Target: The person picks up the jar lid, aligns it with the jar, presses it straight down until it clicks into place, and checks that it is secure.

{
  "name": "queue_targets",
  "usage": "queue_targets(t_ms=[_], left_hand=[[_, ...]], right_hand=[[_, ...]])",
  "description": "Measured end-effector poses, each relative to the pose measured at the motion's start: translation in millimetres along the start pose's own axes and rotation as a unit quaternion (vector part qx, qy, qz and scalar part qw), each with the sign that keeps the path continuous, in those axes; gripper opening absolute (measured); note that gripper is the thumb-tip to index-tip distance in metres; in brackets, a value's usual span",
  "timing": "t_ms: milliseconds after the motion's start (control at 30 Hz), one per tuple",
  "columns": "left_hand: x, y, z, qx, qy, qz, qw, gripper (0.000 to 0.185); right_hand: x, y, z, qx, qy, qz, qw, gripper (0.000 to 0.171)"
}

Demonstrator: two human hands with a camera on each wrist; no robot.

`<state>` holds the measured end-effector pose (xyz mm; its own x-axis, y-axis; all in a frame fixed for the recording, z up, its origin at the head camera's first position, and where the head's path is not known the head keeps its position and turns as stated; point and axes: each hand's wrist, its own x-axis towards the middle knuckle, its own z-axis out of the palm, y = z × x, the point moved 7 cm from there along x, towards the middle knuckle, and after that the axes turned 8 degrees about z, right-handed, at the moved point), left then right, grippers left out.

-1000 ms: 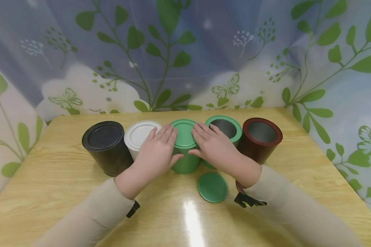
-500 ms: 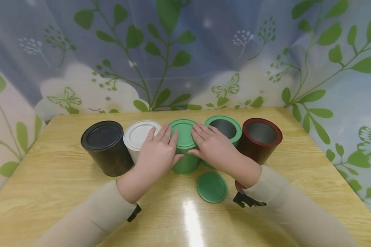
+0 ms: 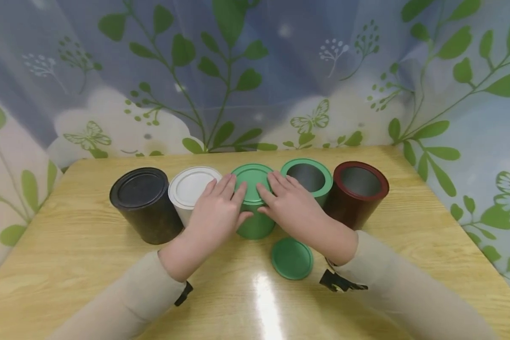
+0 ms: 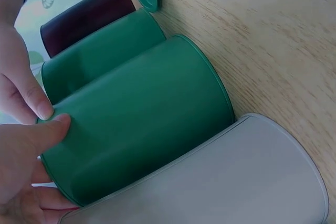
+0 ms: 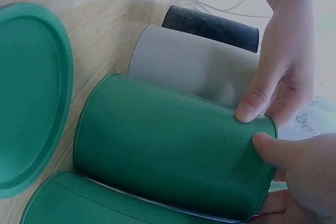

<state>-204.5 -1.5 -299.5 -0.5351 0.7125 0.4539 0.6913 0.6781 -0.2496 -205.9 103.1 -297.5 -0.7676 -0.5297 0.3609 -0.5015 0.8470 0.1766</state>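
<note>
In the head view a green can (image 3: 256, 226) with its green lid (image 3: 252, 183) on stands mid-row between both hands. My left hand (image 3: 216, 210) rests its outstretched fingers over the lid's left edge, with the thumb (image 4: 56, 128) against the can's side near the rim. From the right, my right hand (image 3: 295, 205) lays its fingers on the lid's right side, and its thumb (image 5: 270, 148) presses the can's side. Past the left hand stands a white can (image 3: 187, 189) with its lid on. Beside the right hand is an uncapped green can (image 3: 328, 177).
A lidded black can (image 3: 146, 208) ends the row at the left, and an open dark red can (image 3: 352, 205) at the right. A loose green lid (image 3: 292, 259) lies in front on the wooden table (image 3: 221, 293). A patterned curtain (image 3: 276, 71) hangs behind.
My right hand has shifted slightly, bringing its fingers farther over the lid from the right. The left hand stays nearly in place on the same can, and the cans keep their places.
</note>
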Motion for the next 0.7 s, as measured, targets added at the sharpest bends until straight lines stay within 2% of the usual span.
queue_targets(t_ms=[267,433,700], left_hand=[[-0.9,-0.5,-1.0,0.012,-0.004,-0.002,0.9999,0.058],[-0.8,-1.1,-1.3,-0.008,-0.011,-0.018,0.9997,0.057],[-2.3,-1.7,-0.6,-0.026,0.002,-0.025,0.9993,0.055]], right_hand=[[1.2,-2.8,-1.6,0.004,-0.004,-0.008,1.000,0.046],[1.2,-3.5,-1.5,0.008,-0.009,-0.009,1.000,0.043],[0.4,-2.8,-0.7,0.014,-0.019,-0.002,1.000,0.042]])
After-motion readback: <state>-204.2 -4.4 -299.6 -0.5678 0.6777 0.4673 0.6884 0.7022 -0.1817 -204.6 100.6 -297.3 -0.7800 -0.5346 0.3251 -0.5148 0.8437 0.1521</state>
